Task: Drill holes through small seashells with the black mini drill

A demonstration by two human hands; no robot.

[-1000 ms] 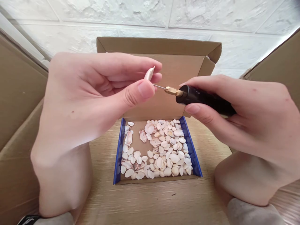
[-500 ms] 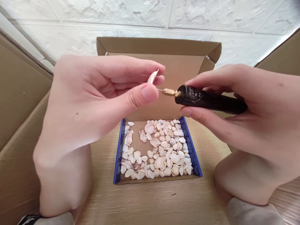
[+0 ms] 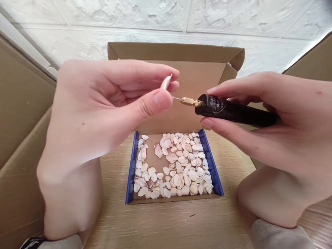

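Between thumb and fingers, my left hand (image 3: 111, 107) pinches a pale seashell (image 3: 166, 82), seen nearly edge-on above the box. My right hand (image 3: 269, 121) is wrapped round a black hand-held mini drill (image 3: 233, 111) with a brass chuck (image 3: 191, 101). The drill's thin bit (image 3: 177, 98) points left at the shell, its tip hidden behind my left thumb, so I cannot tell whether it touches. Below both hands, many small white and pinkish shells (image 3: 193, 174) lie in an open cardboard box with blue sides (image 3: 212, 166).
The box's raised lid (image 3: 202, 77) stands behind my hands. White brick-textured wall (image 3: 155, 17) rises at the back. Cardboard panels (image 3: 20, 93) flank the wooden table (image 3: 160, 224) at left and right. A small dark sliver (image 3: 192, 215) lies in front of the box.
My left hand with the shell has shifted slightly left, and the drill slightly right. More of the bit shows between thumb and chuck.
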